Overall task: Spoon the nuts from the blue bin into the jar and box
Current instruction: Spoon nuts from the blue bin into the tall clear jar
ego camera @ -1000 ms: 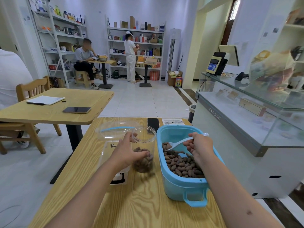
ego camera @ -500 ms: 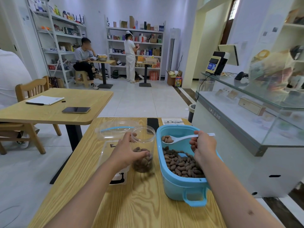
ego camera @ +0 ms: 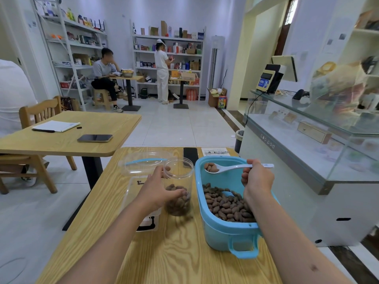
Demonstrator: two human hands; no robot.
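Observation:
A blue bin [ego camera: 217, 228] half full of brown nuts [ego camera: 223, 203] stands on the wooden table [ego camera: 176, 255]. My right hand [ego camera: 257, 178] grips a white spoon [ego camera: 235, 167] loaded with a few nuts, held level above the bin's far end. Left of the bin stands a clear round jar [ego camera: 178, 185], its bottom third filled with nuts. My left hand [ego camera: 159, 189] grips the jar's side. A clear plastic box [ego camera: 133, 193] lies left of the jar, partly hidden by my left arm.
The bin's clear lid with a blue handle [ego camera: 143, 161] lies behind the box. A black phone [ego camera: 190, 155] and a paper sheet [ego camera: 215, 151] sit at the table's far edge. A glass display counter [ego camera: 307, 152] runs along the right. Another table [ego camera: 61, 138] stands left.
My right hand lifted the spoon out of the nuts with a load and raised it over the bin's far end. The left hand and jar stayed still.

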